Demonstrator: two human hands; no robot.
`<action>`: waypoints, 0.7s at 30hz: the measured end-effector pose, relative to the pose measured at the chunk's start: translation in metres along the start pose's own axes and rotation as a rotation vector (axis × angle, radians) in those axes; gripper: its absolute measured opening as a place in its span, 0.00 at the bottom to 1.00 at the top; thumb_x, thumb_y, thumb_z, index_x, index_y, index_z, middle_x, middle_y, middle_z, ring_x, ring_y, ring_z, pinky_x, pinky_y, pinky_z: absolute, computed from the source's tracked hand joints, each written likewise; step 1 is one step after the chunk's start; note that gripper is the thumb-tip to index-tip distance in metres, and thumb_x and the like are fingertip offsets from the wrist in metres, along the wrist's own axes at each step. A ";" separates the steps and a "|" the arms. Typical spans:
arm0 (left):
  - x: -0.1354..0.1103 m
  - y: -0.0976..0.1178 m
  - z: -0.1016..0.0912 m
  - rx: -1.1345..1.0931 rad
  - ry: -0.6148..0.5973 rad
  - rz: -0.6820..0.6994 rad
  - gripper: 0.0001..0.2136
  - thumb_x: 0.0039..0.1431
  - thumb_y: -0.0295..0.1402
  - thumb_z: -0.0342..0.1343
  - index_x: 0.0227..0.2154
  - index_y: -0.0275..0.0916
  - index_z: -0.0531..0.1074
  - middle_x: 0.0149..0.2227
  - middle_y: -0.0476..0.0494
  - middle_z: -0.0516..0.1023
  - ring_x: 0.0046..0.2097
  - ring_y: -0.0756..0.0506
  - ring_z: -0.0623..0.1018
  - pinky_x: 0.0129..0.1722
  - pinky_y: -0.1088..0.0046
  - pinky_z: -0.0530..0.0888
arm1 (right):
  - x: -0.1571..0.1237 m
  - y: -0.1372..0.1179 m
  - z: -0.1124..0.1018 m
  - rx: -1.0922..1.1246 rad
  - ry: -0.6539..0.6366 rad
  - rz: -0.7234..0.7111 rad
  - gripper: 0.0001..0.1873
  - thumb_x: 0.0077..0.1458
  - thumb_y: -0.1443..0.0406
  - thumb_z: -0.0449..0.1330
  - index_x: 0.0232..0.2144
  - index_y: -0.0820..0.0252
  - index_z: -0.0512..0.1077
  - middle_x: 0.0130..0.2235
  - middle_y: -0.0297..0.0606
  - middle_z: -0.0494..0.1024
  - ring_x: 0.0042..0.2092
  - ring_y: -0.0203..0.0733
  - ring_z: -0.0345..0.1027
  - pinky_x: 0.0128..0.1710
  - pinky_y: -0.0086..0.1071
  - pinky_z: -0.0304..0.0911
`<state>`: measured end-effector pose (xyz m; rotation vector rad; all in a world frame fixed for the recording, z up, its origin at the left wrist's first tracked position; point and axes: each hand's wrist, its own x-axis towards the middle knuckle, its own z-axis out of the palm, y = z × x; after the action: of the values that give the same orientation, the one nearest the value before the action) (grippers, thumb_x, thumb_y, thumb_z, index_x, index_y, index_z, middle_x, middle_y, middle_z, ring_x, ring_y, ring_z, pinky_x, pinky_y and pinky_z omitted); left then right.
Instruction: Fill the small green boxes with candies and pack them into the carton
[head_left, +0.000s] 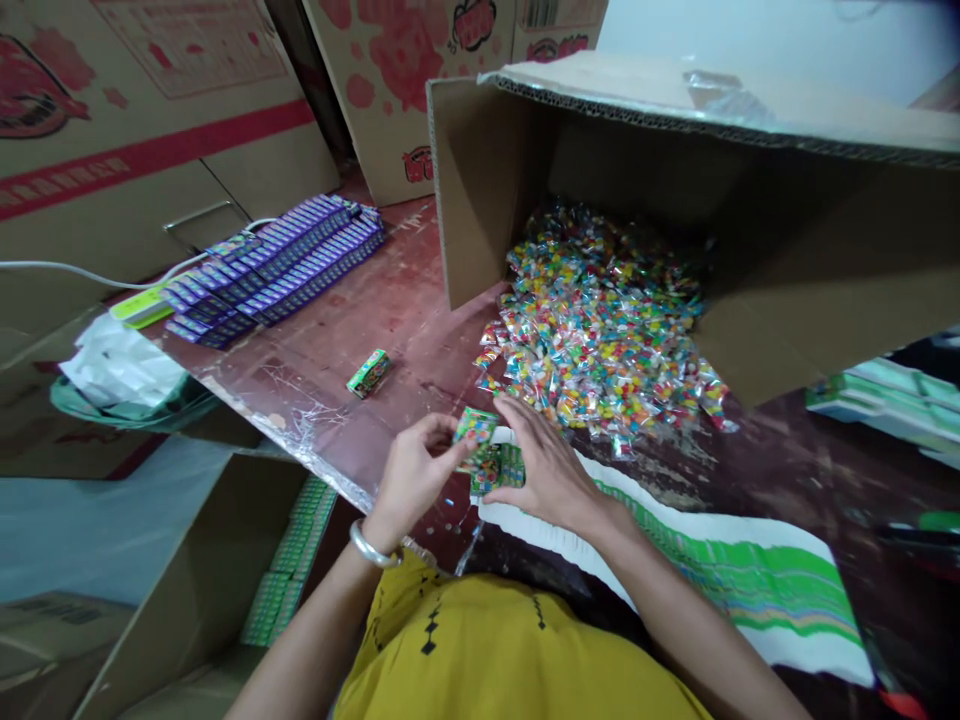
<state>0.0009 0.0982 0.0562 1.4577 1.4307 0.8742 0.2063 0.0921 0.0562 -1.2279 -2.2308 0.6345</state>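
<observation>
Left grip (416, 465) is pinching the box (474, 430) from its left; right grip (551, 468) is curving loosely at its right, any hold unclear.

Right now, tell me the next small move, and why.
Perhaps close the right hand a little to steady the green carton: the left hand pinches it from one side, while the right hand curves open on the other.

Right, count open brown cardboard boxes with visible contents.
2: one box on the dark-red table, spilling clear multicoloured packets; another box lower left, holding green cartons. More may be hidden.
</observation>
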 end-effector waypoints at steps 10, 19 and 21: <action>0.080 -0.049 -0.081 1.001 0.391 0.010 0.11 0.56 0.39 0.55 0.36 0.36 0.70 0.46 0.31 0.71 0.51 0.33 0.70 0.49 0.55 0.67 | -0.007 0.022 -0.017 -0.091 0.088 0.175 0.29 0.59 0.63 0.58 0.61 0.51 0.58 0.59 0.42 0.65 0.60 0.50 0.59 0.58 0.45 0.60; 0.066 -0.049 -0.070 0.900 0.471 0.196 0.28 0.54 0.38 0.59 0.55 0.32 0.59 0.54 0.29 0.67 0.57 0.33 0.67 0.55 0.53 0.64 | 0.010 0.021 0.007 -0.309 -0.085 0.131 0.10 0.60 0.60 0.58 0.42 0.55 0.75 0.42 0.41 0.73 0.47 0.48 0.65 0.47 0.41 0.64; 0.044 -0.042 -0.052 0.806 0.355 0.344 0.36 0.51 0.41 0.63 0.59 0.35 0.54 0.60 0.28 0.62 0.62 0.33 0.60 0.60 0.51 0.59 | 0.018 0.019 0.014 -0.366 -0.120 0.129 0.13 0.57 0.55 0.60 0.38 0.57 0.75 0.41 0.42 0.72 0.47 0.49 0.63 0.45 0.42 0.64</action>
<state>-0.0591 0.1454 0.0316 2.2825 1.9640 0.8245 0.2012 0.1149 0.0377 -1.5574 -2.4581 0.3633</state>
